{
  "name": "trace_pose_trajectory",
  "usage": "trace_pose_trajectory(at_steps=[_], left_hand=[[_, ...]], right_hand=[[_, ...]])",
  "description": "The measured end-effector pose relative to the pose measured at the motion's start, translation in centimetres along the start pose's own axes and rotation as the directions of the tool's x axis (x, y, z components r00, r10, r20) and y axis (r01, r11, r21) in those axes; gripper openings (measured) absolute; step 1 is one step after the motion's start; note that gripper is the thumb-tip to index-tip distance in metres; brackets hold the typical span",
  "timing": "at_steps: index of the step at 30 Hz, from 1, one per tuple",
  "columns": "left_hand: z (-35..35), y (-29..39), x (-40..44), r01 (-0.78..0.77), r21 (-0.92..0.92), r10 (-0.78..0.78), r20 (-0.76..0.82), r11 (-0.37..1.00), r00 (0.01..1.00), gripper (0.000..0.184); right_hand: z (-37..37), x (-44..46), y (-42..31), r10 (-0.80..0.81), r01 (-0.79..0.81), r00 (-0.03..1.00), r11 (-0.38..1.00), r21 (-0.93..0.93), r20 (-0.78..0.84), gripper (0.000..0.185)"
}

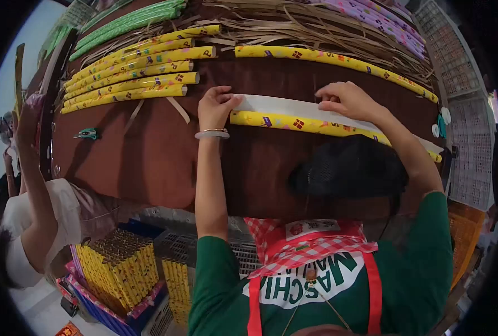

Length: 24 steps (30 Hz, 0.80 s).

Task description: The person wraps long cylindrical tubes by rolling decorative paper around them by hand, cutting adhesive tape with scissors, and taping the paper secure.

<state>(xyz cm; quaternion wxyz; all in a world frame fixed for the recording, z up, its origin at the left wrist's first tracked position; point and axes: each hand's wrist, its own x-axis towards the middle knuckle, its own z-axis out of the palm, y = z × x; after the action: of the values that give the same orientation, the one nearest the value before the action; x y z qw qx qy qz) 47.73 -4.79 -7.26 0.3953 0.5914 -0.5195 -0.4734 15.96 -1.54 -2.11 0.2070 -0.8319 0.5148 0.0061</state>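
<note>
A sheet of yellow patterned wrapping paper (293, 123) lies across the brown table, partly rolled along its near side, with its white inner side (282, 105) facing up. At the left end, my left hand (216, 107) pinches the sheet's edge between thumb and fingers. My right hand (350, 102) is bent over the far edge of the same sheet, thumb and fingertips closed at the paper. Beyond the hands lies a finished-looking yellow paper tube (338, 63). Several more yellow tubes (131, 70) are stacked to the left.
Brown flat strips (293, 28) spread along the back, between green tubes (131, 25) and purple ones (378, 25). Small green-handled snips (86, 133) lie at left. Tape rolls (440, 126) sit at the right edge. Below, a blue crate (100, 305) holds yellow tubes. Another person's arm (33, 185) is at left.
</note>
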Motion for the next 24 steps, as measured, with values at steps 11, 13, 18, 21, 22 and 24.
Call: trace_pose_trajectory(at_steps=[11, 13, 18, 21, 22, 24], left_hand=[[-1.4, -1.3, 0.2, 0.029, -0.258, 0.029, 0.219, 0.966, 0.975, 0.048], [-1.9, -0.6, 0.1, 0.067, -0.236, -0.012, 0.229, 0.970, 0.973, 0.049], [-2.2, -0.8, 0.6, 0.116, -0.198, -0.058, 0.274, 0.973, 0.960, 0.050], [-2.6, -0.7, 0.4, 0.148, -0.191, -0.092, 0.276, 0.970, 0.957, 0.050], [-2.6, -0.6, 0.3, 0.138, -0.182, -0.085, 0.268, 0.974, 0.960, 0.050], [-2.6, -0.6, 0.4, 0.124, -0.176, -0.077, 0.253, 0.977, 0.964, 0.051]], right_hand=[[3.9, 11.9, -8.5, -0.040, 0.080, 0.996, 0.778, 0.624, -0.078, 0.023], [4.1, 12.0, -8.0, -0.043, 0.061, 0.998, 0.703, 0.708, -0.043, 0.021], [4.2, 11.6, -8.2, -0.022, 0.057, 0.998, 0.685, 0.726, -0.057, 0.015], [4.3, 11.3, -8.8, 0.010, 0.070, 0.993, 0.754, 0.653, -0.118, 0.015], [4.4, 11.5, -8.6, 0.002, 0.059, 0.996, 0.739, 0.671, -0.090, 0.015], [4.4, 11.7, -8.4, -0.013, 0.052, 0.998, 0.726, 0.686, -0.062, 0.015]])
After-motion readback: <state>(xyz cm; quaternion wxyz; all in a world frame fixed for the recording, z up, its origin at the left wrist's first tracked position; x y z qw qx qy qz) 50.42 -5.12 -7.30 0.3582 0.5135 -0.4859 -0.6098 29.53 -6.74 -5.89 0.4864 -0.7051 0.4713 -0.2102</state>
